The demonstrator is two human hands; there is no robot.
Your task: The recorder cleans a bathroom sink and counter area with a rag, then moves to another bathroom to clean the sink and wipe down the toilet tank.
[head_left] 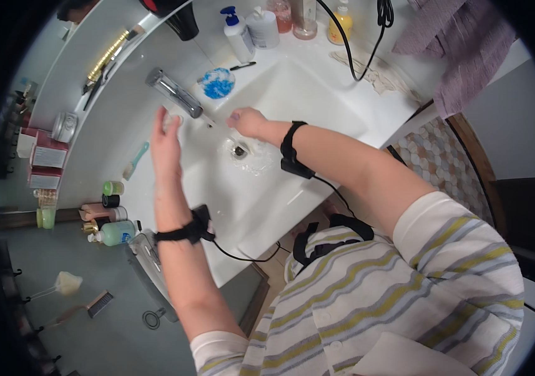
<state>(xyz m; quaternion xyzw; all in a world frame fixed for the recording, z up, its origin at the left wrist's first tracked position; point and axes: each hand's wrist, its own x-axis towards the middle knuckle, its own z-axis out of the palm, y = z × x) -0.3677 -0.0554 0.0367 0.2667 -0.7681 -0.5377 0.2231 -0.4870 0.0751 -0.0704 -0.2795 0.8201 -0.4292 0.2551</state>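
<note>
A person at a white sink [317,100], seen from above, with both forearms stretched over its near side. The chrome faucet [176,95] juts from the far left of the sink, and a thin stream of water [237,141] runs from its spout to the round drain [239,151], rippling around it. The right hand [247,122] is just beside the stream, below and to the right of the spout; its fingers are curled inward, and whether they pinch anything cannot be told. The left hand [167,144] is raised to the left of the spout, seen edge-on, its fingers extended and the thumb slightly apart from them. A small whitish object [173,121] lies partly hidden behind this hand; contact between the two cannot be determined. Each wrist bears a black strap, the left strap [183,232] and the right strap [292,147] both having a thin cable. On the white desk [390,111] around the sink, a blue-and-white rounded item [218,83] is near the faucet, with a slim black item [243,66] just beside it. Farther back stand a white bottle with a blue pump [240,39] and a yellow pump bottle [340,28]; a pale cloth [377,76] lies at the right, near a hanging purple towel [455,50]. A teal-handled brush [136,160] lies left of the left hand.
</note>
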